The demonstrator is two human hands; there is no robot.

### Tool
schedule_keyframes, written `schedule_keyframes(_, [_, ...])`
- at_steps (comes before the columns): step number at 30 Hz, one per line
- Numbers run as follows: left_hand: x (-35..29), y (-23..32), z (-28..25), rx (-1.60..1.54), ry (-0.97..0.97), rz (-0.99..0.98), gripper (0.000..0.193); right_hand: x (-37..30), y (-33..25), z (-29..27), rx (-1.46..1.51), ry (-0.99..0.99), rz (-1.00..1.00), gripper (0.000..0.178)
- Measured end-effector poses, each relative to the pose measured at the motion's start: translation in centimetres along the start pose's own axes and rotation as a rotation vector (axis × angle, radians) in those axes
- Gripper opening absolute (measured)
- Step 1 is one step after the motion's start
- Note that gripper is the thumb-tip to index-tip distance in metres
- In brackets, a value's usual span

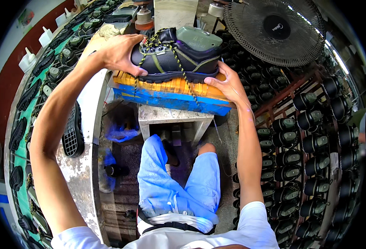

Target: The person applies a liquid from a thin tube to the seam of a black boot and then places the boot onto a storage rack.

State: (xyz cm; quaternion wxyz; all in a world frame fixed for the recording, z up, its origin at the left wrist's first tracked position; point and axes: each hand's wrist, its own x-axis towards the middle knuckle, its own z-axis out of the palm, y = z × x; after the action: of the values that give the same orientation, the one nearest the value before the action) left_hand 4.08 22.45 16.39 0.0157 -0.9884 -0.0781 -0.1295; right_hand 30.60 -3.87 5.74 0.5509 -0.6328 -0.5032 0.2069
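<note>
Currently, the black shoe [172, 62] lies upright along the yellow block [158, 87], toe end left and heel right, with a green form [200, 38] filling its opening. The block has a blue base [150, 99] and sits above a pale stand [168, 114], directly in front of the person.

Left hand [118, 52]: wraps the toe end. The thumb lies low on the near side, just above the sole [166, 77]; the fingers reach over toward the far side, where their tips are hidden.

Right hand [228, 85]: grips the heel end. The thumb presses the near edge of the sole, and the fingers curl behind the heel, partly out of sight.

For good control, support both ends equally and hold the sole flat along the block. Avoid twisting toe against heel. Apply thumb pressure low, since a grip higher up could crease the upper. Note the black-and-yellow laces [154, 40]: loose ends hang over the near side, across the sole and block. Guide them clear of the sole edge, as they could become trapped underneath.

Left of the work area, a loose sole [72, 133] rests on the worn white desk [78, 178]. A large fan [277, 28] stands at far right.
</note>
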Motion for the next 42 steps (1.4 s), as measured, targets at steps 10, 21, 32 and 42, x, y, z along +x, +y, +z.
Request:
schedule_keyframes(10, [0.2, -1.0, 1.7, -0.098, -0.053, -0.035, 0.116, 0.8, 0.2, 0.4, -0.038, -0.024, -0.034, 0.066])
schedule_keyframes(21, [-4.8, -6.2, 3.8, -0.947, -0.053, -0.038, 0.086, 1.0, 0.3, -0.2, -0.045, -0.056, 0.016, 0.068])
schedule_keyframes(32, [-2.5, -7.3, 1.7, -0.699, -0.144, -0.078, 0.091, 0.7, -0.6, 0.7, -0.067, -0.027, 0.017, 0.065])
schedule_keyframes(42, [0.4, -5.2, 5.6, 0.041, 0.288, 0.183, 0.120, 2.8, 1.7, 0.0, -0.058, -0.082, -0.083, 0.064])
